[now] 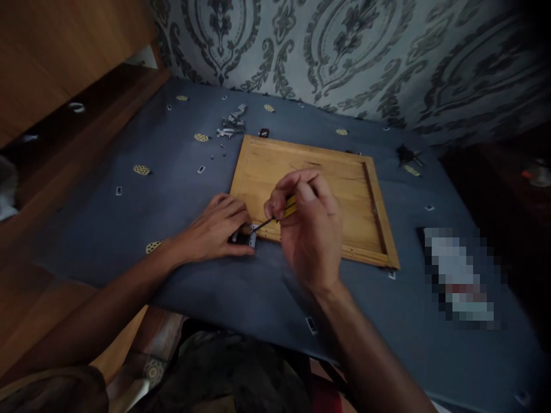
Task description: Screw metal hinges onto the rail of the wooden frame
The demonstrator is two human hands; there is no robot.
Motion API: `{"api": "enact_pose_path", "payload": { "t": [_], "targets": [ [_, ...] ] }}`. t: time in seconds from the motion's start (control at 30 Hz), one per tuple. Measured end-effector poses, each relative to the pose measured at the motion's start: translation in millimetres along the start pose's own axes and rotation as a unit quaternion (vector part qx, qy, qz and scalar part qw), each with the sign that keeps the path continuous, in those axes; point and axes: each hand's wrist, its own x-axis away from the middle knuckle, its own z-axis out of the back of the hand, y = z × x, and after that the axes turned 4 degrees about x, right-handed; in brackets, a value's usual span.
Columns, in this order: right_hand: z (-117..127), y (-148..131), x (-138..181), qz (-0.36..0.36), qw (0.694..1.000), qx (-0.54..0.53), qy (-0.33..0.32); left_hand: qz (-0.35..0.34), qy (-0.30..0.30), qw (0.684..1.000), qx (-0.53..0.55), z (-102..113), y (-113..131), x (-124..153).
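Observation:
A flat wooden cabinet door (327,178) lies on a dark blue cloth (172,189). My left hand (215,229) rests at the door's near-left corner, fingers closed over a small metal hinge (251,236). Just right of it, my right hand (307,226) is wrapped round a screwdriver (279,215) with a yellow and black handle. The tool's tip points down-left onto the hinge. Most of the handle is hidden inside my fist.
More metal hinge parts (232,121) and loose screws lie at the back left of the cloth. Dark keys (408,155) sit at the back right. A blurred-out object (460,275) lies at the right. Patterned wallpaper rises behind; wooden furniture stands left.

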Motion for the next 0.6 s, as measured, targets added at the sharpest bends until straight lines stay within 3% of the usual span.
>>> {"api": "enact_pose_path", "payload": {
  "t": [0.33,0.6],
  "targets": [
    [-21.3,-0.3,-5.7,0.04,0.996,-0.062,0.045,0.002,-0.009,1.0,-0.01,-0.8,-0.7,0.9],
    [-19.8,0.1,-9.5,0.06,0.997,-0.05,-0.026,0.003,-0.016,1.0,-0.016,-2.0,-1.8,0.7]
  ]
}}
